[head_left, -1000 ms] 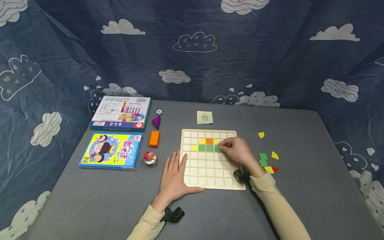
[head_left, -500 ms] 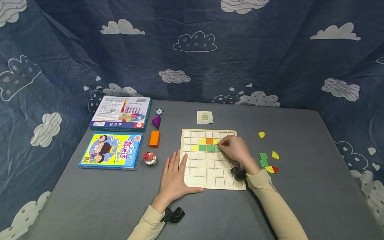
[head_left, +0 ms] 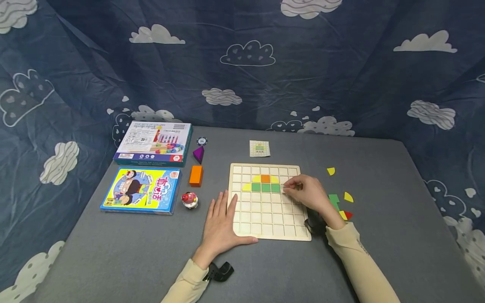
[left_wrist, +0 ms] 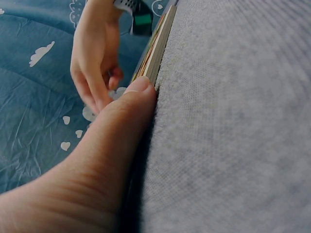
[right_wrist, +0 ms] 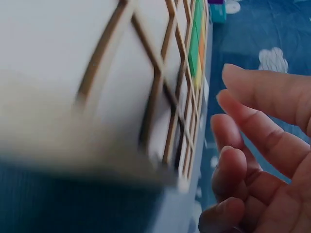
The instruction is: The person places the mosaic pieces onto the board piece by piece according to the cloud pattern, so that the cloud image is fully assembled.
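Note:
A square wooden grid board (head_left: pixel 261 219) lies on the grey table. Set in its upper cells are green square tiles (head_left: pixel 266 187) in a row, an orange square tile (head_left: pixel 265 179) above them, and yellow curved-edge tiles (head_left: pixel 246 187) around these. My left hand (head_left: pixel 219 227) rests at the board's left front corner with fingers stretched out and thumb along the front edge. Over the board's right side, just right of the green row, hovers my right hand (head_left: pixel 307 193). In the right wrist view its fingers (right_wrist: pixel 265 128) are loosely bent, with nothing between thumb and index fingertip.
Right of the board lie loose yellow (head_left: pixel 348 197), green (head_left: pixel 334 198) and red (head_left: pixel 349 216) tiles. A small pattern card (head_left: pixel 259 149) sits behind the board. To the left are two boxes (head_left: pixel 140 191), an orange block (head_left: pixel 195 176), a purple piece (head_left: pixel 198 154) and a cupcake toy (head_left: pixel 190 200).
My right hand has let go of the rightmost green tile, now flat in its cell, and drawn back to the right. The left hand stays where it was.

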A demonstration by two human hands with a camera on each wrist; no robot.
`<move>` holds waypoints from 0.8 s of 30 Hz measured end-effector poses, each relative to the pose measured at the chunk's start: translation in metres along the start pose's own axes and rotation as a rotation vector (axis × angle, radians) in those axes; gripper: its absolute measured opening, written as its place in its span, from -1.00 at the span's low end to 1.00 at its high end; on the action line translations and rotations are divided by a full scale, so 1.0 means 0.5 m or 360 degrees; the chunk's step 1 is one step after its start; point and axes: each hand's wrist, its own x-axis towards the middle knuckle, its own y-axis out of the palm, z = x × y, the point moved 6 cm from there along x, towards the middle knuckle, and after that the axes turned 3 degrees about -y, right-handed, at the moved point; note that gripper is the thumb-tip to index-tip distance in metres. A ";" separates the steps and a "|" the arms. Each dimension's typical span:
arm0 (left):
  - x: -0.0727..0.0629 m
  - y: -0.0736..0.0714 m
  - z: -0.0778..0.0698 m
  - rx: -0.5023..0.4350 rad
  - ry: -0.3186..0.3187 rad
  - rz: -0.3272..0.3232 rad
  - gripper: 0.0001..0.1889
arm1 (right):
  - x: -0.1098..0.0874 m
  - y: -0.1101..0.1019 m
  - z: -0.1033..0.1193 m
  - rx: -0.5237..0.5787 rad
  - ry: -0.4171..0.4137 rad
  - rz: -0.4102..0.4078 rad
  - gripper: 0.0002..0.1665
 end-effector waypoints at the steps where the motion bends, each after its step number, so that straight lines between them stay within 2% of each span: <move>1: 0.000 0.000 0.000 -0.0001 -0.0001 0.0002 0.37 | -0.007 -0.011 -0.006 -0.0017 0.0001 -0.0036 -0.86; 5: -0.001 0.000 0.001 -0.0005 -0.0003 -0.0001 0.37 | -0.036 -0.058 -0.041 -0.0109 0.0036 -0.0190 -0.82; 10: -0.001 -0.001 -0.001 -0.0008 0.0000 0.0001 0.37 | -0.076 -0.113 -0.119 -0.0208 0.0153 -0.0365 -0.74; 14: -0.002 -0.002 -0.001 -0.0013 0.0000 0.0003 0.38 | -0.100 -0.137 -0.214 -0.0233 0.0253 -0.0389 -0.62; 17: -0.002 -0.002 0.000 -0.0004 -0.0003 0.0006 0.38 | -0.114 -0.146 -0.274 -0.0241 0.0338 -0.0359 -0.54; 20: -0.002 -0.002 0.000 0.0001 0.0003 -0.0002 0.38 | -0.129 -0.155 -0.291 -0.0273 0.0422 -0.0319 -0.51; 24: -0.001 -0.001 -0.001 -0.0006 0.0008 -0.0001 0.38 | -0.146 -0.167 -0.266 -0.0216 0.0545 -0.0235 -0.51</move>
